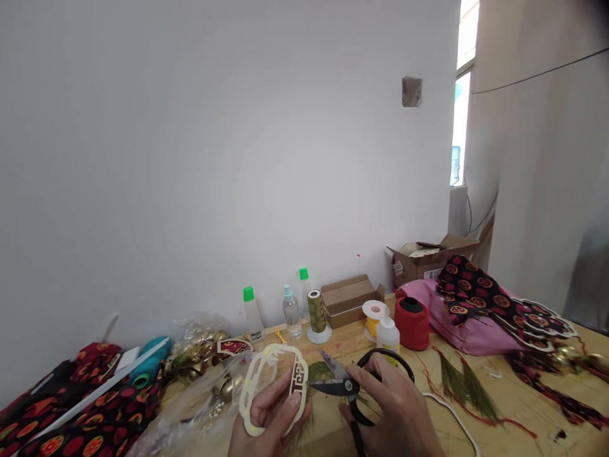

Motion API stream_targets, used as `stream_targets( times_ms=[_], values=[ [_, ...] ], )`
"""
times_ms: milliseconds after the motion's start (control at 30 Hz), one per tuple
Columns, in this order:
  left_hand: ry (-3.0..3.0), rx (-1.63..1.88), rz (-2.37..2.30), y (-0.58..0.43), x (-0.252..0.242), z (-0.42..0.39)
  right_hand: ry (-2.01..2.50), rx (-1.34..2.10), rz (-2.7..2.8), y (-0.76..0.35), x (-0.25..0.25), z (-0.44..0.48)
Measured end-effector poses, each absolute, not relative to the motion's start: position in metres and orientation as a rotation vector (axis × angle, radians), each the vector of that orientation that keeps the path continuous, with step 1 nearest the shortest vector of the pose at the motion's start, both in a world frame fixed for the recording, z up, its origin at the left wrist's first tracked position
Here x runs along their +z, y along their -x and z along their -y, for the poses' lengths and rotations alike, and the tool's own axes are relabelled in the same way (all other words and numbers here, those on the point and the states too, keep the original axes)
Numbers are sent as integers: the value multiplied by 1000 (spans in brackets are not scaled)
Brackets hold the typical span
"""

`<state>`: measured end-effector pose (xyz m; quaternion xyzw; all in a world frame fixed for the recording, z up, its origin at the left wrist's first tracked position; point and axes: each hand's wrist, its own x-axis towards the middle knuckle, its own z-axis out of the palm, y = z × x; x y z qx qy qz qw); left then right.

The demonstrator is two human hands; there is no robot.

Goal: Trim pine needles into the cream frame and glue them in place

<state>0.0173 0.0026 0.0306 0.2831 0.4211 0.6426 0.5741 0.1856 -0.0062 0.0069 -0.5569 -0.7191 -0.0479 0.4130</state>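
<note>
My left hand [273,416] is closed around a pale, scalloped cut-out frame [252,374] with dark red lattice work along its right side. In my right hand [392,406] is a pair of black-handled scissors [349,385], the fingers wrapped through the loops. The blades are spread apart, and the lower tip meets or nearly meets the right edge of the frame; actual contact is hard to tell. Behind the blades, on the wooden table, lies a patch of green thread [326,370].
A spool of olive thread [316,312], a clear spray bottle [292,314], a white glue bottle [387,335] and a red yarn cone [412,325] stand behind my hands. Green tassels [469,384] lie right; patterned fabric [114,406] and a plastic bag [190,406] lie left.
</note>
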Motion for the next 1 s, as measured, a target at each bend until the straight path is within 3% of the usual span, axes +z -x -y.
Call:
stream_targets(
  times_ms=[333,700,1000],
  values=[
    [-639,1489,-987,-18,32,-2,1493,58,1765,-187,5,4],
    [-632,1520,-988,-21,36,0,1336,-100,1797,-183,0,5],
    [-642,1483,-993,-21,33,1,1477,42,1761,-186,7,6]
  ],
)
